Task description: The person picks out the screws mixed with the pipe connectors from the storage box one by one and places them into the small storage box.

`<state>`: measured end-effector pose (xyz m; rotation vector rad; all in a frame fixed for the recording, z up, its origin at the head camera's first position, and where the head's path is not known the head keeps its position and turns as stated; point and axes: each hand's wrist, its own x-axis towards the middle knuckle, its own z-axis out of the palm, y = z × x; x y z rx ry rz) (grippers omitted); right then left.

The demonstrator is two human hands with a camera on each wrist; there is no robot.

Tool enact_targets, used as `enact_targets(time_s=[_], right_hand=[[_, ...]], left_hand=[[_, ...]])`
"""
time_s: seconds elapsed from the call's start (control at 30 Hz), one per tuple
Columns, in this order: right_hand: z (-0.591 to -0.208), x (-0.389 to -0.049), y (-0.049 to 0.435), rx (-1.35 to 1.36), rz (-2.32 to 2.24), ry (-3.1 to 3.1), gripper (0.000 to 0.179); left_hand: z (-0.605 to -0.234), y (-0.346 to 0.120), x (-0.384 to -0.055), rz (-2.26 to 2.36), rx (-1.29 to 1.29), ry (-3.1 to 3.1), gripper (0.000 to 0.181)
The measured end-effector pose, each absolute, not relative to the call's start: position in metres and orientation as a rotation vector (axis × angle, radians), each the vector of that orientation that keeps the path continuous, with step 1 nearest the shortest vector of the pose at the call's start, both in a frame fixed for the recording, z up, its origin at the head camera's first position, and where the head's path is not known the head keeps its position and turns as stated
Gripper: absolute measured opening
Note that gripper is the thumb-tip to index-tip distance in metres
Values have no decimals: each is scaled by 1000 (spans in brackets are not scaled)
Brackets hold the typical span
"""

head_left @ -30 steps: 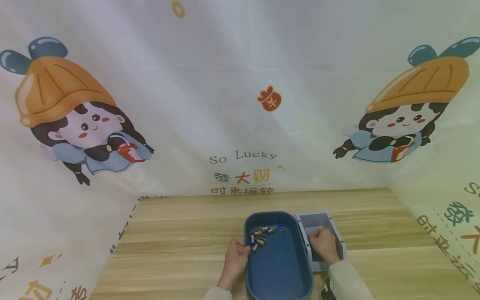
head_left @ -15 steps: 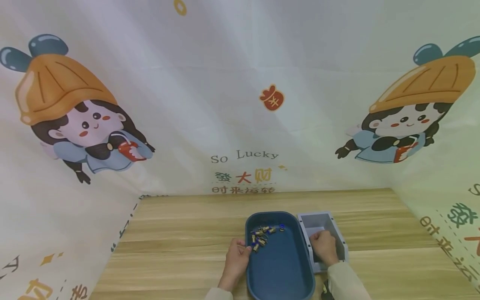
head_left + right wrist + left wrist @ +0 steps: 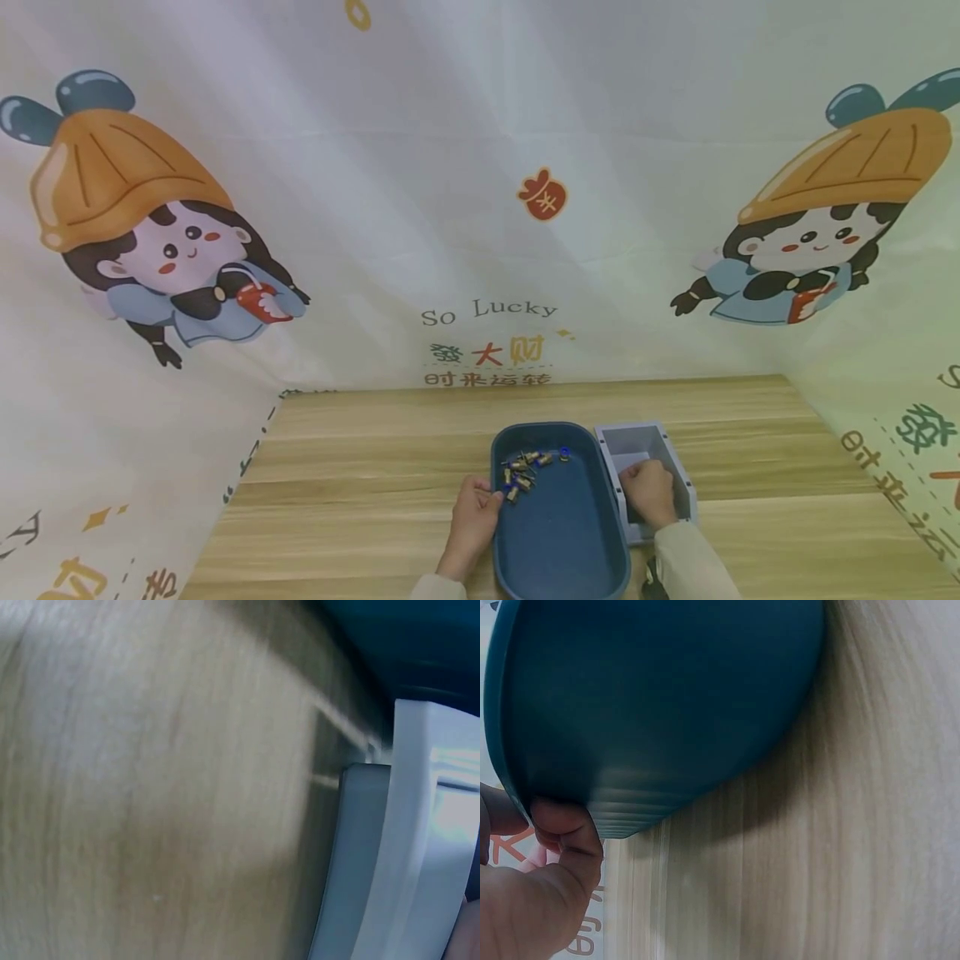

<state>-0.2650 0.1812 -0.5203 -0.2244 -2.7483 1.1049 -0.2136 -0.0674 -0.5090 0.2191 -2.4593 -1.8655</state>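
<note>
My left hand (image 3: 474, 518) pinches the left rim of a dark blue oval tray (image 3: 558, 542). In the left wrist view its thumb (image 3: 562, 817) lies against the tray's outer wall. Several small brass-coloured fittings (image 3: 519, 477) with blue parts lie heaped in the tray's far left; one with a blue ring (image 3: 564, 454) sits apart to their right. My right hand (image 3: 648, 493) reaches down into a grey rectangular box (image 3: 628, 435), fingers curled. Its fingertips are hidden, and I cannot tell whether they hold anything. The right wrist view shows mostly the box's outer wall (image 3: 409, 847).
The box stands directly against the tray's right side on a wood-grain table (image 3: 360, 467). A small black object (image 3: 652, 582) shows beside the right sleeve (image 3: 693, 562). Printed cloth (image 3: 637, 250) encloses the table at the back and sides.
The head view has shifted very slightly. Both hands stay where they were, the left at the tray rim and the right inside the box.
</note>
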Motion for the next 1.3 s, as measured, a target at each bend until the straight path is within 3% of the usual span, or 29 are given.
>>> enact_targets(time_s=[0.87, 1.3], right_hand=[[-473, -282, 176, -113, 1209, -2629, 15], [-448, -278, 145, -74, 1313, -2645, 16]], left_hand=[[-510, -67, -214, -1876, 216, -2460, 14], [-509, -68, -214, -1889, 212, -2461, 15]])
